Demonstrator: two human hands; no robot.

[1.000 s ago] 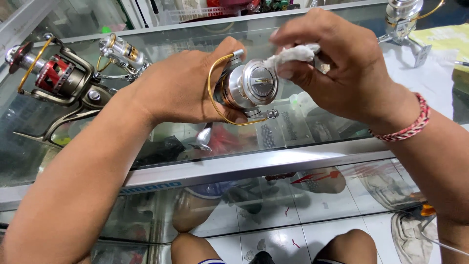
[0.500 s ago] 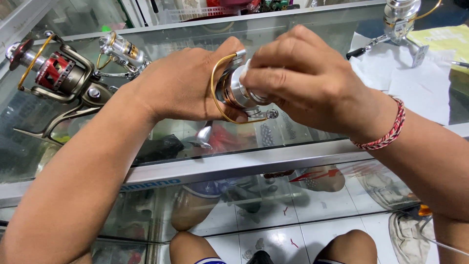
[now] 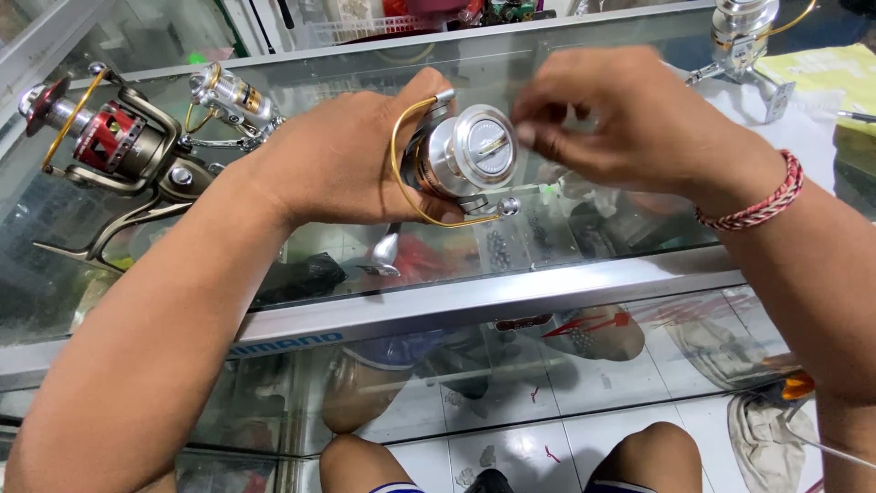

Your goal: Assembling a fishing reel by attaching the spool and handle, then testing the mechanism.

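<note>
The silver spinning reel is sitting in the left hand, held up over the glass counter and tilted so the round, shiny spool face is pointing up toward the camera. It's all polished metal, smooth and mirror-like, with a thin gold bail wire looping around the near and left side of the spool and a small ball-shaped knob poking out at the bottom. The left hand is wrapping around the reel body from the left, thumb lying along the top, fingers curling underneath. The right hand is hovering just right of the spool, fingers bunched narrow and blurry, fingertips right at the spool rim; can't tell if they're actually pinching anything. A red and white braided bracelet is sitting on that wrist.

Left of the left hand, a red and bronze spinning reel is lying on the glass with its long foot sticking out toward the near edge, and a smaller gold and silver reel is lying just beyond it. Past the right hand, another silver reel is standing near a yellow cloth. There's open glass below both hands, right up to the aluminium counter edge.
</note>
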